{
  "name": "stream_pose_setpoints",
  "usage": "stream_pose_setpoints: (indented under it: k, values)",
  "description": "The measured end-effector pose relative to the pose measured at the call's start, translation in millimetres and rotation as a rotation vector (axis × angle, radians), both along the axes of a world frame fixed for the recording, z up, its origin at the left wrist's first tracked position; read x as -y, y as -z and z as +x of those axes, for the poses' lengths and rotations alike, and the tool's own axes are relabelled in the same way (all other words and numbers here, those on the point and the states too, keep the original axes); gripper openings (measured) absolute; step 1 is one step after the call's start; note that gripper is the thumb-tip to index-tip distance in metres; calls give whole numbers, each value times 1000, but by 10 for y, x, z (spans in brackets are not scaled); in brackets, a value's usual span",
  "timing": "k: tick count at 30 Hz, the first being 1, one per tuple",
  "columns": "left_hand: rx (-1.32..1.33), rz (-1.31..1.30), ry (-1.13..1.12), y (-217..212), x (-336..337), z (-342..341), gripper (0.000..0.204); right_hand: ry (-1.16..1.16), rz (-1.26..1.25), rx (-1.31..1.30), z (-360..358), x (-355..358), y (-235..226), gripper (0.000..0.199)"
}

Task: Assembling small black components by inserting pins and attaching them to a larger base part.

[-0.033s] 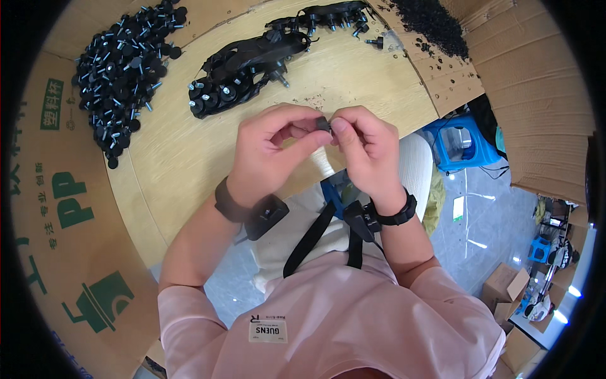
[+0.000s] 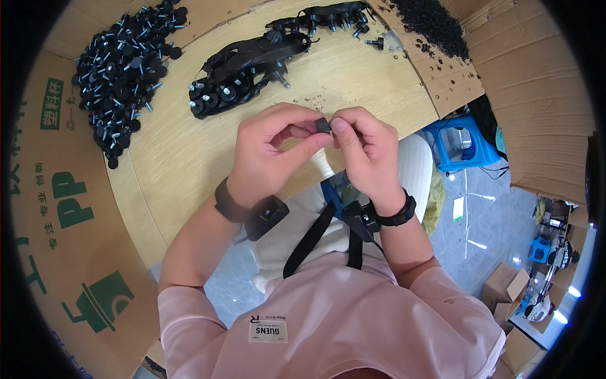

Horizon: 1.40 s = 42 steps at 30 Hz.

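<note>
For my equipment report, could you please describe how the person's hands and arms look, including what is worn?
The left hand and right hand are bare. On the left, a wide dark wristband carries a black box; on the right, a black strap carries another box. The short sleeves are pale pink.

Brown cardboard (image 2: 530,107) is flanking the pale table (image 2: 366,82) on both sides; at right, boxes (image 2: 502,281) are standing on the grey floor (image 2: 454,252), which is reflecting light.
</note>
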<state>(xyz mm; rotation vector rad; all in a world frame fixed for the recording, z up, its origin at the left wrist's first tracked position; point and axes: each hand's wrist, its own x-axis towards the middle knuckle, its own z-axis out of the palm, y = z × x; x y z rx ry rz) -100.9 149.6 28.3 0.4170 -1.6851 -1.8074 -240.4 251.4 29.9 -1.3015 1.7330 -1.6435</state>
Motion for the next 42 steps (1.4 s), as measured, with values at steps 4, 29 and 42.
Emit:
stream_pose_setpoints:
  k: [4,29,42]
  values:
    - [-31,-434,-106,9,33,-15,29,54,80,-77,33,37,-76,12]
    - [-90,-276,-80,16,83,23,36,-252,113,450,-127,-30,-188,20]
    - [-16,-459,-58,8,93,-2,32,-219,225,221,-224,-72,-71,10]
